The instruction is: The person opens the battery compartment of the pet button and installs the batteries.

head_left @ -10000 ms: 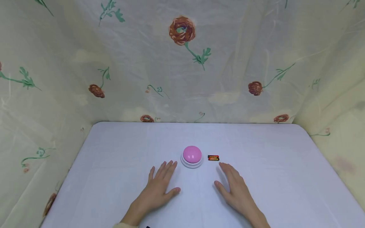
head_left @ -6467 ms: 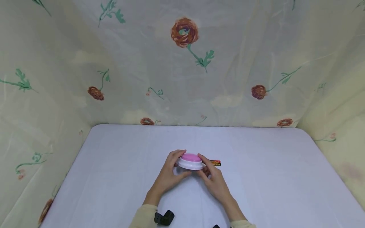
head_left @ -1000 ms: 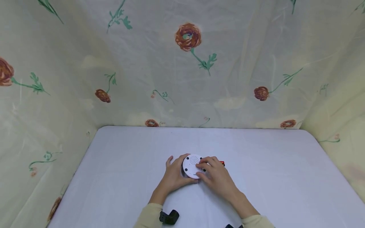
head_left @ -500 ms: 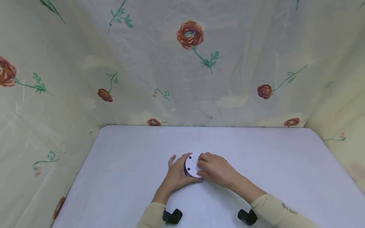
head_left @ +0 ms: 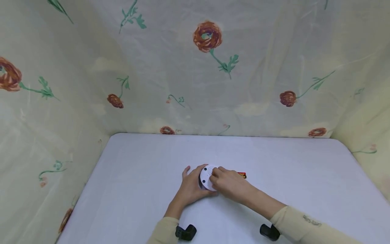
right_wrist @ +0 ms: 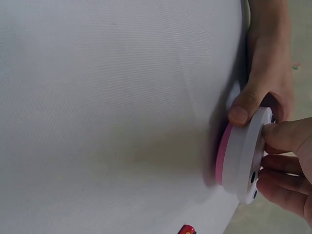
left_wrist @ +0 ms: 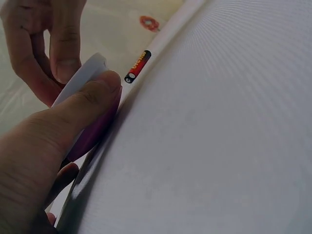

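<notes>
A round push-button toy is tilted up on its edge, its white underside [head_left: 206,175] with speaker holes and black feet facing me. My left hand [head_left: 191,184] grips its left rim, thumb [left_wrist: 92,92] on the white base [left_wrist: 84,74] over the pink dome [left_wrist: 92,137]. My right hand [head_left: 228,183] covers the right part, its curled fingertips [right_wrist: 280,139] on the base [right_wrist: 246,156]. The pink dome [right_wrist: 223,152] faces the table. A red and black battery [head_left: 242,175] lies just right of my hands.
The white table [head_left: 289,176] ends at a far edge against a cream floral cloth [head_left: 207,67] that closes in the back and both sides. Black wrist mounts [head_left: 186,233] [head_left: 269,232] show near the table's front. The battery [left_wrist: 137,67] lies near the far edge.
The toy was turned from dome-up to underside-up. Over the last second my right forearm has swung out to the right and its fingers have crept left across the underside.
</notes>
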`<state>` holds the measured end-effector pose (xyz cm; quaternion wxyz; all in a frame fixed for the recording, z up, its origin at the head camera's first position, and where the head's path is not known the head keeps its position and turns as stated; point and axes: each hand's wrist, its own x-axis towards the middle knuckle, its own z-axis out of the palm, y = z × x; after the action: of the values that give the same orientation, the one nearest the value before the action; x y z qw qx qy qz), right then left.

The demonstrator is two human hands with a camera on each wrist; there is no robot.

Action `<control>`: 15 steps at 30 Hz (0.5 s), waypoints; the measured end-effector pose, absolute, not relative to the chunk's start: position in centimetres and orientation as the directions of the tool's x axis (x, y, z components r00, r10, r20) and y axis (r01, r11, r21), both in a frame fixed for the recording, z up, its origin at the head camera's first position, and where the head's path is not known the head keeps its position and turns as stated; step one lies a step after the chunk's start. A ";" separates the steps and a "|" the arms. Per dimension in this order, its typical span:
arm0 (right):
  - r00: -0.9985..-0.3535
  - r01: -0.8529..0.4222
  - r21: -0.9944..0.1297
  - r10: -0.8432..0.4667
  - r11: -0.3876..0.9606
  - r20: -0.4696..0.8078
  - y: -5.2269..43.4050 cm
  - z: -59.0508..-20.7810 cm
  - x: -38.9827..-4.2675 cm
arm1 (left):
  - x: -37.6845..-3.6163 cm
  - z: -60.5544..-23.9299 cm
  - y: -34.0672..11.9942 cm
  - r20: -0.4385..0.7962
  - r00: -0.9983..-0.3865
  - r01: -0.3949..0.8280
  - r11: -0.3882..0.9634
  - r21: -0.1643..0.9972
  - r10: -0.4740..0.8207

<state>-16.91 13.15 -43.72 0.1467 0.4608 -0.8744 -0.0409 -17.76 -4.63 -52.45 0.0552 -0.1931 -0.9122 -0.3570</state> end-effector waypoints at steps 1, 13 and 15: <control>-0.524 -0.793 0.227 -0.823 0.565 0.217 13.1 -43.7 -16.8 | -17.7 -52.5 -4.6 0.236 -0.920 0.390 0.669 0.633 0.313; -0.471 -0.790 0.338 -0.859 0.511 0.198 12.8 -43.7 -16.5 | -17.7 -52.6 -4.6 0.211 -0.932 0.359 0.682 0.637 0.294; -0.474 -0.786 0.350 -0.860 0.509 0.188 12.7 -43.5 -16.6 | -17.9 -52.5 -4.6 0.214 -0.932 0.359 0.686 0.633 0.291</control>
<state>-16.56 12.73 -43.53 0.1715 0.4834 -0.8516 -0.1080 -17.90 -4.59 -52.49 0.0481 -0.1773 -0.9169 -0.3544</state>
